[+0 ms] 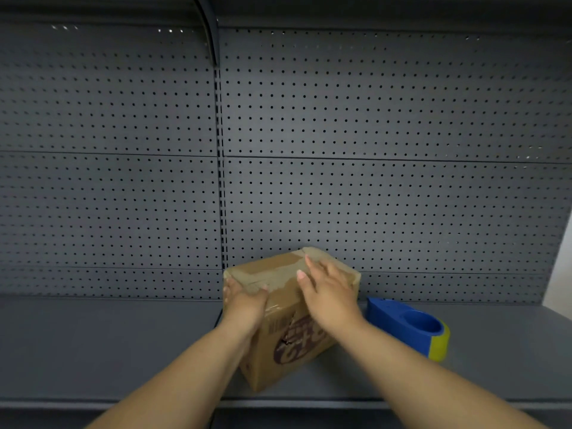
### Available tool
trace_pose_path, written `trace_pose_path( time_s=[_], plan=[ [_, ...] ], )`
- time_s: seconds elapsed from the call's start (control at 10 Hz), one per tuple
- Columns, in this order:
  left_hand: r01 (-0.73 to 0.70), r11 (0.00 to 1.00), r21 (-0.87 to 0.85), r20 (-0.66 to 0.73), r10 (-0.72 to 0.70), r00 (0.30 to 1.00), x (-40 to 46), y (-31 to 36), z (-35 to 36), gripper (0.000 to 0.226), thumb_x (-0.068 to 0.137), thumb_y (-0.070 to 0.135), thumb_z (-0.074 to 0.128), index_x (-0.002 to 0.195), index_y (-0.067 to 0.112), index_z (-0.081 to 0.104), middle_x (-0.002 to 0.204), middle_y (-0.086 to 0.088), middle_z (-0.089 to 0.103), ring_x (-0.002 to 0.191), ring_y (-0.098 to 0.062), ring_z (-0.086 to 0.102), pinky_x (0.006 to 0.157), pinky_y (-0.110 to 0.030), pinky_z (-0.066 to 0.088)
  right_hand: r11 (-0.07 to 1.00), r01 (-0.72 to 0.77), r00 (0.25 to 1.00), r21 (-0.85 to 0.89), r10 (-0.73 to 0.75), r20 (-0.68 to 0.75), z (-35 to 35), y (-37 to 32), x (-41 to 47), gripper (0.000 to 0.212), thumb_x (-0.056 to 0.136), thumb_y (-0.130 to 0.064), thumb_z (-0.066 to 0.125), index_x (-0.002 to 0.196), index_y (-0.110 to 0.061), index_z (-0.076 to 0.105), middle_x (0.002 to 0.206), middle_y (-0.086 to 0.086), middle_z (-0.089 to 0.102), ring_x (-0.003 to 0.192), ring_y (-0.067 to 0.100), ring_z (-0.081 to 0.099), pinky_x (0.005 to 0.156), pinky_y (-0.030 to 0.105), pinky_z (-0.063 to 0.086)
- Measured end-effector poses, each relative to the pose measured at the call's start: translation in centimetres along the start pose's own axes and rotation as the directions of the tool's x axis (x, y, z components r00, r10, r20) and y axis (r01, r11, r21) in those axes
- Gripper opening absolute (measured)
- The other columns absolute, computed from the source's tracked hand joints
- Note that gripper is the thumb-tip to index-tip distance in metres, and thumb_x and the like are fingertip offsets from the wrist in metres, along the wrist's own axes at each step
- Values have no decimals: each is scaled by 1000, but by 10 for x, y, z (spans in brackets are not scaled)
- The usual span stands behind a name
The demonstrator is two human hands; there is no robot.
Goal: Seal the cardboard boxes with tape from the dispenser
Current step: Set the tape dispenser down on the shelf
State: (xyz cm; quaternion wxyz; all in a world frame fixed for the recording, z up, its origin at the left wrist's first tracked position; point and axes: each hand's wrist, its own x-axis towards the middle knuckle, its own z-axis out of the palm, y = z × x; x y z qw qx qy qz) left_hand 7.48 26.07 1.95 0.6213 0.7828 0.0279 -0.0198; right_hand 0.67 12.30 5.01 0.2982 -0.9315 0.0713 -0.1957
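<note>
A closed box (pixel 291 317), its contents unseen, is set on the grey shelf (pixel 93 345) at 6 o'clock. Brown tape is seen across its worn top. The left hand (pixel 244 305) is curled over the top's left edge; the right hand (pixel 328 292) is pressed flat, fingers spread, on top. A blue dispenser (pixel 408 326) lies at the box's 3 o'clock.

Box (pixel 288 308) on shelf (pixel 108 345), before pegboard (pixel 371 119); tape dispenser (pixel 411 328) just right of box.
</note>
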Motion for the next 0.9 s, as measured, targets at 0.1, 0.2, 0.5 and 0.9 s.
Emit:
trace_pose_path(
  time_s=[0.1, 0.2, 0.5, 0.9],
  plan=[
    [9, 1000, -17, 151, -7, 988, 9, 0, -15, 87, 85, 44, 56, 150, 29, -1, 155, -2, 25, 133, -26, 40, 108, -42, 36, 977, 22, 998, -213, -7, 69, -10, 17, 31, 54, 94, -53, 18, 145, -38, 11, 157, 4, 9, 144, 22, 6, 117, 41, 2],
    [-2, 999, -46, 226, 12, 974, 21, 1, -26, 78, 92, 34, 54, 150, 26, 4, 148, 0, 37, 124, -20, 47, 95, -25, 34, 911, -127, 980, -392, 176, 92, -23, 44, 58, 56, 94, -54, 18, 146, -36, 7, 157, 11, 3, 144, 27, 3, 117, 44, 3],
    [79, 978, -193, 266, -26, 964, 51, -6, -25, 69, 87, 59, 43, 147, 33, 21, 149, -3, 38, 129, -28, 44, 106, -48, 38, 915, -309, 886, -259, 376, 270, -32, 58, 56, 64, 97, -47, 22, 147, -15, 1, 154, 12, 22, 139, 29, 25, 111, 37, 24],
    [-6, 998, -68, -29, 4, 1000, 53, 1, -8, 98, 71, 76, -2, 123, 21, 60, 112, -16, 67, 105, -31, 61, 97, -45, 46, 880, -325, 898, -347, 403, 180, -31, 65, 56, 66, 95, -51, 18, 147, -12, 3, 152, 13, 27, 136, 30, 32, 110, 39, 31]
  ],
)
